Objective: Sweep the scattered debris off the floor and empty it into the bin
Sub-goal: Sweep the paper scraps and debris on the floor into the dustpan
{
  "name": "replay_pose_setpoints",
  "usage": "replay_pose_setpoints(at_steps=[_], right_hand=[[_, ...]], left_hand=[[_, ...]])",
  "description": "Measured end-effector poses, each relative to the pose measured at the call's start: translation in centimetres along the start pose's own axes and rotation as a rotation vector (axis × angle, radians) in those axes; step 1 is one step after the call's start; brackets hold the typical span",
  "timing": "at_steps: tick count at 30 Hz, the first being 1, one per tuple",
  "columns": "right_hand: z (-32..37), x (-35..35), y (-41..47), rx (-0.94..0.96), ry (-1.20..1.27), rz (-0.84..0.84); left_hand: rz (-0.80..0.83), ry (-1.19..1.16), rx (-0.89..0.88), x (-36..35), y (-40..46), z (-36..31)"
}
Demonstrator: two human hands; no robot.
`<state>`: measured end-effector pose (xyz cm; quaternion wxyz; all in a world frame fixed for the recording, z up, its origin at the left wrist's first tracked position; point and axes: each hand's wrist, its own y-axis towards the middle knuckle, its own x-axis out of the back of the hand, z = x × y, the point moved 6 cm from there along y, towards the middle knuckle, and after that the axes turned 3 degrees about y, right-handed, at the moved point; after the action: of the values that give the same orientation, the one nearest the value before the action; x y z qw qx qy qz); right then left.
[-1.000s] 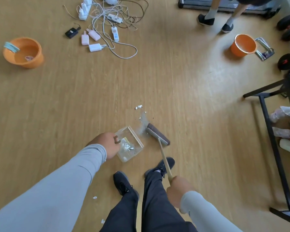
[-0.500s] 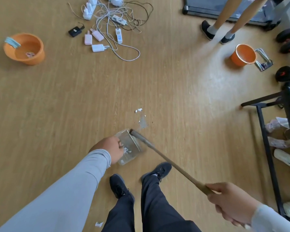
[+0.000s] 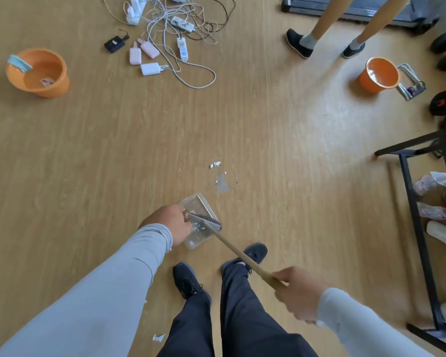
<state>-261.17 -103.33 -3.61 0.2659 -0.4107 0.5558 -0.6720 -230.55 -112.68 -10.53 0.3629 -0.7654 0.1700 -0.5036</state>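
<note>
Left hand grips the near edge of the clear plastic dustpan, mouth facing away. Right hand is wrapped around the wooden-handled brush, its dark head lying across the pan. Silver foil scraps and grey dust lie just beyond the pan mouth, so the brush likely has to reach past them and pull back. White scrap by the feet; orange plastic bin far left.

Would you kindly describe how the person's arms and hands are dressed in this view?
Both arms wear long, close-fitting light grey sleeves that end at the wrists. The left hand and right hand are bare, with no gloves. No watch, ring or marking shows. The left sleeve's cuff looks slightly gathered at the wrist.
</note>
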Motion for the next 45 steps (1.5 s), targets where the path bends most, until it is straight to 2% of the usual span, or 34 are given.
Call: replay_pose_setpoints(at_steps=[2, 6, 8, 12, 16, 18, 22, 28, 34, 40, 42, 45], right_hand=[[-2.0, 1.9, -1.1, -0.025, 0.087, -0.014], [-5.8, 2.9, -2.3, -0.121, 0.090, -0.055], [-5.9, 2.8, -2.1, -0.112, 0.085, -0.098], [-1.6, 2.6, -0.4, 0.030, 0.005, -0.178], [2.5, -0.5, 1.6, 0.107, -0.093, -0.103], [2.4, -0.9, 1.6, 0.116, -0.030, -0.049], [-2.3, 0.0, -0.4, -0.057, 0.245, 0.007], [-8.0, 0.3, -4.3, -0.006, 0.370, -0.070], [-9.9, 0.0, -6.1, 0.034, 0.688, -0.069], [-7.4, -1.0, -3.0, -0.050, 0.576, -0.182], [-5.8, -2.5, -1.3, -0.098, 0.521, -0.163], [-4.0, -5.0, -0.3, -0.044, 0.509, -0.061]], left_hand=[[0.011, 0.001, 0.003, -0.3, -0.2, 0.1], [0.007, -0.006, 0.004, -0.8, -0.7, 0.4], [0.006, -0.006, 0.001, -0.8, -0.9, 0.3], [-0.001, -0.012, 0.007, -0.7, -1.0, 0.0], [-0.010, -0.021, 0.015, -0.7, -1.0, 0.1], [-0.019, -0.021, 0.017, -0.7, -0.9, 0.2], [-0.016, -0.038, 0.015, -0.8, -1.1, 0.5], [-0.007, -0.059, 0.009, -0.8, -2.0, 1.6], [0.035, -0.079, -0.020, -0.6, -2.9, 1.9], [0.085, 0.020, -0.028, -1.3, -2.6, 2.4], [0.078, 0.020, -0.023, -1.4, -2.3, 2.6], [0.074, 0.023, -0.015, -1.1, -2.1, 2.8]])
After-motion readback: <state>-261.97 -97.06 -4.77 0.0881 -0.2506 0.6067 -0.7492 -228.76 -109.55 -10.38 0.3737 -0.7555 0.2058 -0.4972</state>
